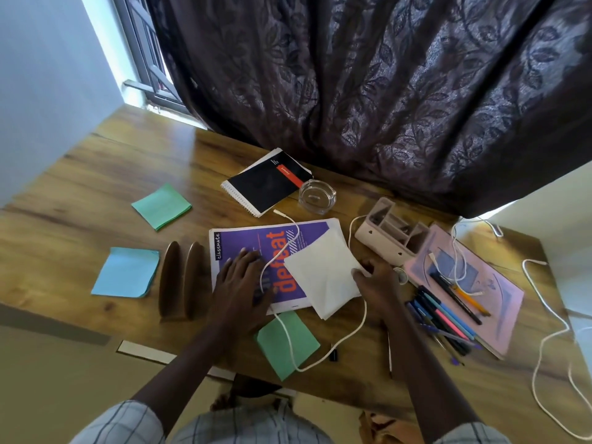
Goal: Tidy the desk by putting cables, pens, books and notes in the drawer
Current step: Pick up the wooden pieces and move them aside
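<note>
A purple notebook (253,241) lies flat mid-desk with a white cable (290,338) looping across it. My left hand (238,280) rests flat on the notebook, fingers spread, over part of the cable. My right hand (376,280) pinches the right edge of a white folded paper (323,274) lying on the notebook. Green notes (161,206) and blue notes (126,272) sit at the left, another green note (288,344) near the front edge. Several pens (448,318) lie at the right by a pink book (493,293). A black spiral notebook (264,182) lies further back.
A glass ashtray (317,197) and a beige organiser (392,232) stand behind the notebook. Two brown wooden bookends (182,283) stand left of it. A second white cable (544,331) trails off the desk's right side. A dark curtain (384,91) hangs behind.
</note>
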